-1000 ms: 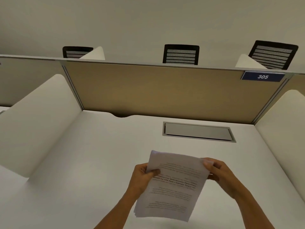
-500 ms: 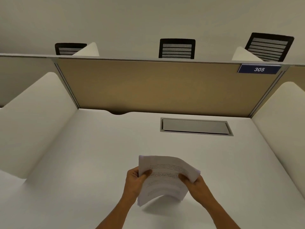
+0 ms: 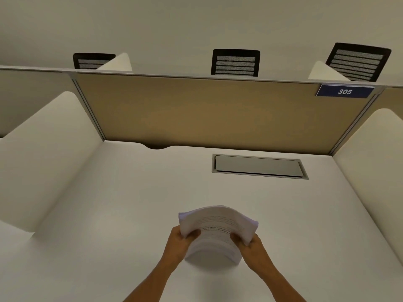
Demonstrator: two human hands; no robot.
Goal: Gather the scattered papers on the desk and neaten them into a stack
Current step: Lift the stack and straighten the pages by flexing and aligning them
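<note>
A bundle of white printed papers (image 3: 218, 227) stands on edge near the front middle of the white desk (image 3: 135, 210), bowed into an arch with its lower edge on the desktop. My left hand (image 3: 180, 243) grips the bundle's left side, thumb on the front sheet. My right hand (image 3: 250, 247) grips the right side the same way. The sheets' edges look roughly lined up. No other loose paper shows on the desk.
A grey cable hatch (image 3: 259, 166) is set into the desk behind the papers. White side dividers (image 3: 43, 158) and a tan back panel (image 3: 207, 112) with a "305" sign (image 3: 344, 91) enclose the desk. Black chair backs (image 3: 235, 62) rise behind the panel.
The papers went from lying tilted and spread in my hands to standing upright and bowed on the desk. Both hands moved closer together onto the sides of the bundle.
</note>
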